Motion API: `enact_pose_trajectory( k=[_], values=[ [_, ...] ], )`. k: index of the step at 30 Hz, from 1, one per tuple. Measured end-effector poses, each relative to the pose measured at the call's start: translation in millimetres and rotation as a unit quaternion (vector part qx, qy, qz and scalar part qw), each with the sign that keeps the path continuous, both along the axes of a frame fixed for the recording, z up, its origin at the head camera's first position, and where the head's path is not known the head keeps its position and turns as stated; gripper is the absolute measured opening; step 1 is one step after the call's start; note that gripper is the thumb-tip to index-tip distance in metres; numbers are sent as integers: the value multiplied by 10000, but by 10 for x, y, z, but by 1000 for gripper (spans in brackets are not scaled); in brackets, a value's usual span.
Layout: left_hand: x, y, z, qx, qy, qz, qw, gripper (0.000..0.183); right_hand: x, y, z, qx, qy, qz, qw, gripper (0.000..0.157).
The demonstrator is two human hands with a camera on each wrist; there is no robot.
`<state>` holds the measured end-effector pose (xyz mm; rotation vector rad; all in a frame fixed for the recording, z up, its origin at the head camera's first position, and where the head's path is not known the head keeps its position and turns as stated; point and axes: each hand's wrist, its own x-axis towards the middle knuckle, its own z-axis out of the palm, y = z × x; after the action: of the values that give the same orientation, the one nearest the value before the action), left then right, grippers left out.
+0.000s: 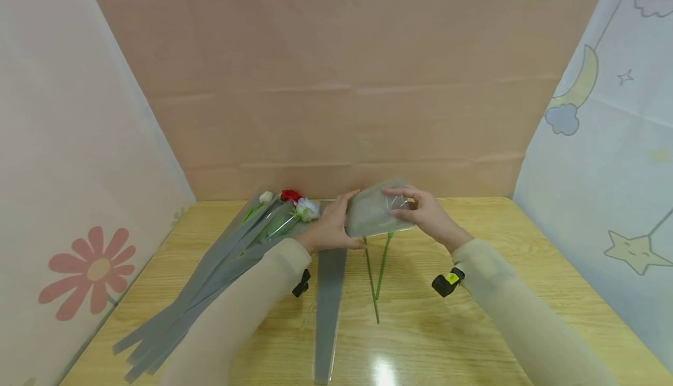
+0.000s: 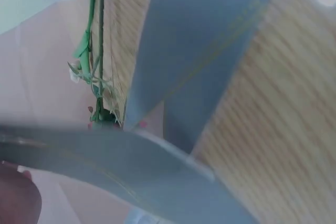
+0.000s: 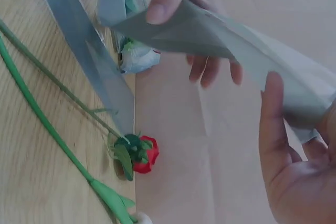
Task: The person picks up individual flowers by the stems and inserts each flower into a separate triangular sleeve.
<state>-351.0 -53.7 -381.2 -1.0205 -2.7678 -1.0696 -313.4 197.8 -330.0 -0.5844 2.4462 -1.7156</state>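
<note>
A grey translucent plastic flower sleeve (image 1: 370, 208) is held up between both hands above the table. My left hand (image 1: 328, 226) grips its left side, thumb on one face and fingers behind, as the right wrist view shows. On the other side my right hand (image 1: 430, 215) holds the sleeve's right end between thumb and fingers. Below them lie two loose flowers. One is a red rose (image 3: 149, 153) on a thin stem; the other has a thick green stem (image 3: 39, 111), its white head mostly cut off in the right wrist view. The raised sleeve hides both heads in the head view.
Another flat grey sleeve (image 1: 330, 298) lies left of the stems. Further left, several grey sleeves (image 1: 194, 298) hold flowers, among them a red one (image 1: 291, 195), a pale blue-white one (image 1: 307, 208) and a white one (image 1: 266, 197). A brown backdrop (image 1: 347, 82) stands behind the table.
</note>
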Motion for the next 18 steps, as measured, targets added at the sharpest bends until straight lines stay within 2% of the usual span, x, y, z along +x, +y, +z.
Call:
enact_pose_trajectory(
  k=[4,10,13,18],
  values=[
    [-17,1,15,11,364,159,9992,109,-23,21,7,490,171,-214,9984,47],
    [-39,-25,13,-435,634,241,9967,96,-27,72,-14,1360,223,-568,9888,44],
    [-37,-37,14,-622,686,287,9953,95,-21,84,-21,1489,166,-597,9869,44],
    [-32,-45,37,-918,718,361,9925,92,-20,129,-40,1376,28,-573,9888,45]
  ],
)
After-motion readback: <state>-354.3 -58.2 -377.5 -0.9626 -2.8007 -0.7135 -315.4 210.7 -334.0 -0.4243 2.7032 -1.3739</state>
